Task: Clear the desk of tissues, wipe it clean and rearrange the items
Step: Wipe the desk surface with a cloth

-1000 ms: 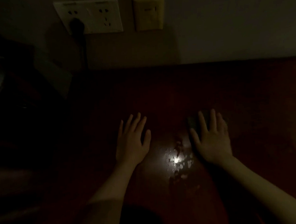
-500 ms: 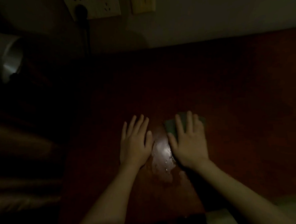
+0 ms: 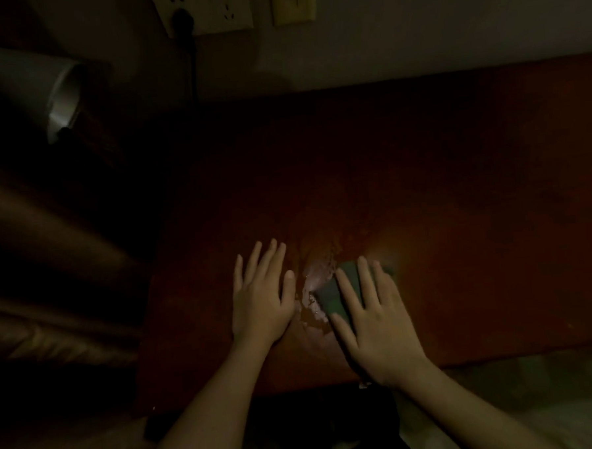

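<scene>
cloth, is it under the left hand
No, the cloth lies under the right hand's flat fingers, while the left hand rests on the desk beside it.

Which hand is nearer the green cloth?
Right. The right hand presses flat on the cloth; the left hand lies flat on the desk to its left, across the wet patch.

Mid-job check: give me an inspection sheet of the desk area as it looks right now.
Surface: dark red-brown desk, glinting wet patch near the front edge.
Job's things: green cloth under the right hand; tissues, nothing seen.
Clutter: nothing seen; lighting is dim.
Hands: left hand flat on the desk, holding nothing; right hand presses the cloth with straight fingers.
Cables: black plug in the wall socket, cable running down the wall.
Surroundings: white cone-shaped shade far left, brown fabric folds beside the desk.
</scene>
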Demonstrator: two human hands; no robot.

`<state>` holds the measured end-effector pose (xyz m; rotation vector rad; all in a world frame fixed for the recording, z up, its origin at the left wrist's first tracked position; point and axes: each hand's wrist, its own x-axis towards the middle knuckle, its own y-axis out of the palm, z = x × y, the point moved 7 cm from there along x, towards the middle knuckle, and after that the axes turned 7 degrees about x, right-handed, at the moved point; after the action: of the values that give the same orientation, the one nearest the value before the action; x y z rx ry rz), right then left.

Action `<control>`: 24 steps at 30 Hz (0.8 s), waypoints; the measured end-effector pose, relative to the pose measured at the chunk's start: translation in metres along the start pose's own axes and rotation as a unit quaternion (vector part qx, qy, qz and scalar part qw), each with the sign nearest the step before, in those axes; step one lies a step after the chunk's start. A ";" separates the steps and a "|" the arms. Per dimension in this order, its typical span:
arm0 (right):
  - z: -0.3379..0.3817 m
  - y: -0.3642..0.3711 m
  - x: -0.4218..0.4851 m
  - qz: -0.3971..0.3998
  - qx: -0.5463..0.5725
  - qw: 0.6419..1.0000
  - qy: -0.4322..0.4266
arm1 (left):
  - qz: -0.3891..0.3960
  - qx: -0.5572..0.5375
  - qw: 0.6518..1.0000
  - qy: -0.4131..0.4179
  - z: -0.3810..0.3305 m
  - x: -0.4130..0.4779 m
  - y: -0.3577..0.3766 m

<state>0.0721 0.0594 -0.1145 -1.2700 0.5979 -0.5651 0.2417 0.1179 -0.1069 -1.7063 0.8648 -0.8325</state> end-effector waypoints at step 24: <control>0.067 0.011 0.031 0.034 0.013 0.996 -0.079 | -0.021 0.061 0.992 -0.110 0.068 -0.012 -0.021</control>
<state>0.1413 0.0869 -0.1154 -1.2525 0.4993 -0.4099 0.2967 0.1650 -0.1055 -1.6749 0.6188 -0.6949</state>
